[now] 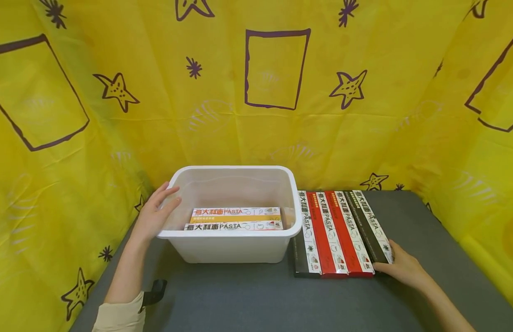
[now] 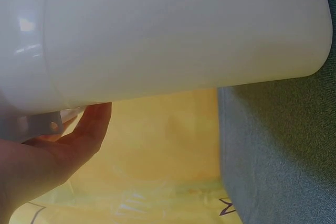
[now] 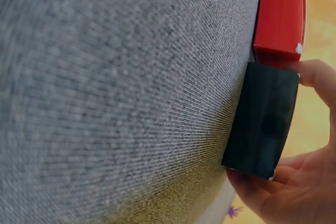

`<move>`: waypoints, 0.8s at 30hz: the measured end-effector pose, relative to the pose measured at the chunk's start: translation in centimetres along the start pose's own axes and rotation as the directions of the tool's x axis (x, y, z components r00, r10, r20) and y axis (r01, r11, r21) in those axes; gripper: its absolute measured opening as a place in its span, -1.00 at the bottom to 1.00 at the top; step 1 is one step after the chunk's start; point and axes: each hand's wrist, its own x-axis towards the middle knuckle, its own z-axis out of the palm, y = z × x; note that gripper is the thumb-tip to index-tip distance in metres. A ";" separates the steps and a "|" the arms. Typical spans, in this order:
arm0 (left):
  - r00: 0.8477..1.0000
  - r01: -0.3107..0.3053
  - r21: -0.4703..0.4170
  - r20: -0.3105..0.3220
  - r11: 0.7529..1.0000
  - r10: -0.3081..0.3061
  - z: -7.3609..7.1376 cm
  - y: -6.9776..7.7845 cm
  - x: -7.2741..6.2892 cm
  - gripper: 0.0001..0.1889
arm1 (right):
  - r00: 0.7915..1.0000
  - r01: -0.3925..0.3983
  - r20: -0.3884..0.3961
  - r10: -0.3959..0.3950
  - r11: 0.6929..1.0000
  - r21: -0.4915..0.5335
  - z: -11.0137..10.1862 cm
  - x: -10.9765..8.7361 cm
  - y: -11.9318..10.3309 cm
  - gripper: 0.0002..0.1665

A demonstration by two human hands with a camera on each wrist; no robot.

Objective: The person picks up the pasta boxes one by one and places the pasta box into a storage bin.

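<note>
A white plastic bin [image 1: 235, 250] stands on the grey table, and my left hand [image 1: 150, 217] grips its left rim. In the left wrist view the bin's side wall [image 2: 168, 35] fills the upper part, with the fingers partly hidden at the rim. Inside the bin lie an orange pasta box [image 1: 235, 219] and another pasta box [image 1: 235, 226] in front of it. My right hand [image 1: 407, 268] holds the near end of a black-and-white pasta box [image 1: 366, 226], thumb and fingers on opposite sides. Its black end [image 3: 261, 121] shows in the right wrist view.
Beside the held box, two red pasta boxes [image 1: 343, 230] and another black pasta box [image 1: 301, 260] lie side by side, right of the bin. Behind the grey table [image 1: 239, 295] hangs a yellow patterned cloth [image 1: 223, 133], which also covers both sides.
</note>
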 end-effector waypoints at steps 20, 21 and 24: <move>0.999 -0.040 -0.014 -0.021 0.999 0.040 0.2 -0.3 0.0 -0.41 | 0.997 -0.070 -0.040 0.071 0.997 0.012 -0.5 -0.1 0.1 0.20; 0.999 -0.042 -0.012 -0.022 0.999 0.042 0.2 -0.3 0.0 -0.41 | 0.996 -0.071 -0.043 0.072 0.997 0.015 -0.5 -0.1 0.1 0.19; 0.999 -0.042 -0.007 -0.022 0.999 0.042 0.2 -0.3 0.0 -0.41 | 0.995 -0.086 -0.049 0.087 0.996 0.031 -0.7 -0.2 0.0 0.18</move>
